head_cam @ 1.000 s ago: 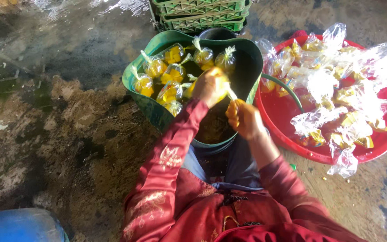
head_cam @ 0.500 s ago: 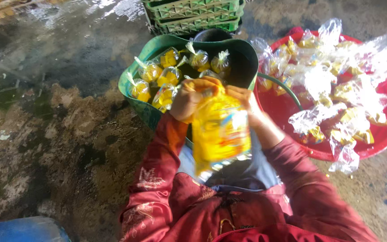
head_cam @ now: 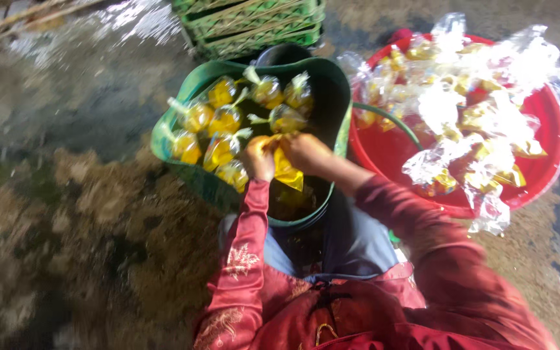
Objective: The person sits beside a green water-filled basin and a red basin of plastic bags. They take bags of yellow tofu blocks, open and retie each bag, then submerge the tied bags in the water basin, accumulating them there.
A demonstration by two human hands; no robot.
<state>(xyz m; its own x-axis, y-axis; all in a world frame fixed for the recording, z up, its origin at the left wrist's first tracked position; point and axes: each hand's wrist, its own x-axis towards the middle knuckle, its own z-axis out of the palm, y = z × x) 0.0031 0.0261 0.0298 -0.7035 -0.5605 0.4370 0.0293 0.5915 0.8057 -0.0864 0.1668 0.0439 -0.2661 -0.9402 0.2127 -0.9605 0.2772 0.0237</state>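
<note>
Yellow bag (head_cam: 288, 174) hangs lengthwise below both hands (head_cam: 286, 155).

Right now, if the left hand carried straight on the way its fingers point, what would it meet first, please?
Probably the tied yellow bags packed in the green basket. The left hand, gripping the yellow bag with the right hand, points up and away towards them; depth is unclear.

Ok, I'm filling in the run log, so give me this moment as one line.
left hand: holds yellow bag | right hand: holds same bag | place: over green basket | beside: red basin
</note>
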